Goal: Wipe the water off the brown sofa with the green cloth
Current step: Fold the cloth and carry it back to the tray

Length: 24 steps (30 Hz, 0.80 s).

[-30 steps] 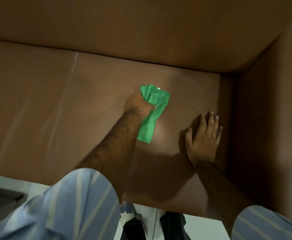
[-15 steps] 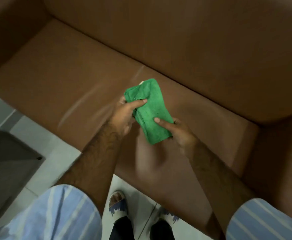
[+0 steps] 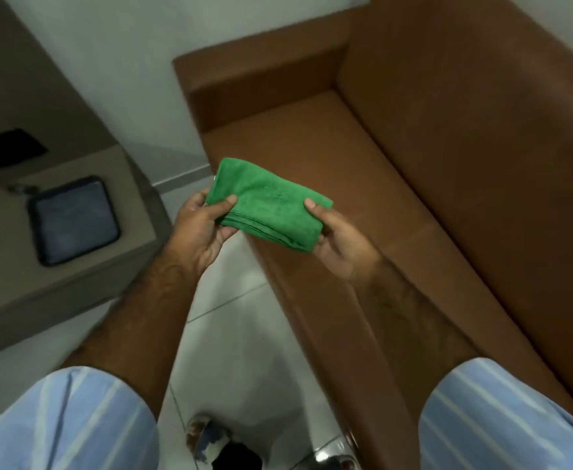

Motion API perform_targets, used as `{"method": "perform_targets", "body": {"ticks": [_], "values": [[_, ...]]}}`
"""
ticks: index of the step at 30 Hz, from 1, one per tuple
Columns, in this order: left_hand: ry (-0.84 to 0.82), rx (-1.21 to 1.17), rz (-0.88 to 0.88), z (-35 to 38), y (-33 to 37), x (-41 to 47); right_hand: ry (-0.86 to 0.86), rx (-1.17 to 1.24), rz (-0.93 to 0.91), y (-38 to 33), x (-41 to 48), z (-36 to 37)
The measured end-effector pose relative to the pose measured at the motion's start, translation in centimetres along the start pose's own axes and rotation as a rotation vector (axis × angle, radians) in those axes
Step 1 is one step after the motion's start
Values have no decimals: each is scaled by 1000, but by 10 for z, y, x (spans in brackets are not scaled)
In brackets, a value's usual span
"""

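Left hand (image 3: 199,228) had its thumb pinched down on the near-left edge of the green cloth (image 3: 268,205), fingers curled beneath; right hand (image 3: 338,238) pinched the far-right edge the same way. The folded cloth hung mid-frame, held clear above the front edge of the brown sofa (image 3: 414,164), tiled floor (image 3: 244,334) below.

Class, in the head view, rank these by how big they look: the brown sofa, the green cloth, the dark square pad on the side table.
1. Sofa, by far the largest.
2 and 3. Cloth and pad look about alike; the cloth is held nearer the camera, so I won't rank them.
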State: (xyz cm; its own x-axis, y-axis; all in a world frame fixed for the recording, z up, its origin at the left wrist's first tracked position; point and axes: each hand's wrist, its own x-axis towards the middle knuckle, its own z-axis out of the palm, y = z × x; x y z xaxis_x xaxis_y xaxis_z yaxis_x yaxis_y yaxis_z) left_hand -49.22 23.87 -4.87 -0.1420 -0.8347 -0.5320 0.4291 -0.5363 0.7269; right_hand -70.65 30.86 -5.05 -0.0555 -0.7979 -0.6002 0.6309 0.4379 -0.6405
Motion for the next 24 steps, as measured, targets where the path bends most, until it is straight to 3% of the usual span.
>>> {"method": "perform_targets", "body": {"ticks": [5,13,24], "values": [[151,-3,75,-109,65,-9,-109,-366,212,43,43,105],[291,241,-12,-286,127,-11,-158,-571,203,125,129,240],[682,274,-1,-419,139,109,-112,-988,170,215,284,343]]}}
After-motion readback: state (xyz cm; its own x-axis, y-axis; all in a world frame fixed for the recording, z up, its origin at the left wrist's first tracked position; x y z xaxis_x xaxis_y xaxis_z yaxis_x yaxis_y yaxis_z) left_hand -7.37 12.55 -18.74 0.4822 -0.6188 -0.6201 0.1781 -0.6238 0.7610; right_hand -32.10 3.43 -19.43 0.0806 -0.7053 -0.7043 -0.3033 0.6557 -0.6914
